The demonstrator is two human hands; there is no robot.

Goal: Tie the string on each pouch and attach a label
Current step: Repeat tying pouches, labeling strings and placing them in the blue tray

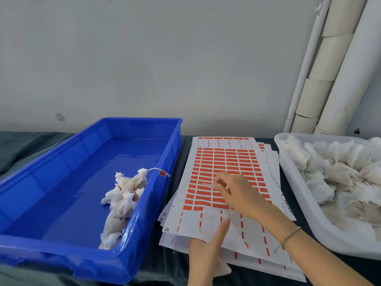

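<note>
1. Pouch (223, 267): one lies at the near edge of the worktop (26, 145), mostly under the left hand (206, 250), with just a corner of cloth showing beside the wrist.
2. The left hand presses down on it and on the near edge of the label sheet (224, 178); its grip looks flat rather than clenched, though I cannot tell whether the fingers clasp the pouch.
3. The right hand (241, 193) is over the red stickers in the middle of the sheet, thumb and forefinger pinched on what looks like a label being peeled; blur hides the detail.
4. So the labelling step seems to be in hand.
5. Finished pouches (123, 195) sit in the blue tray (61, 153) on the left, one with a red tag (162, 172) on its string hanging over the rim.
6. Untied pouches (338, 172) fill the white tub (292, 182) on the right.
7. Next, I judge, the label must come clean off the backing and fold around the pouch's string, then the pouch goes in the blue tray.
</note>
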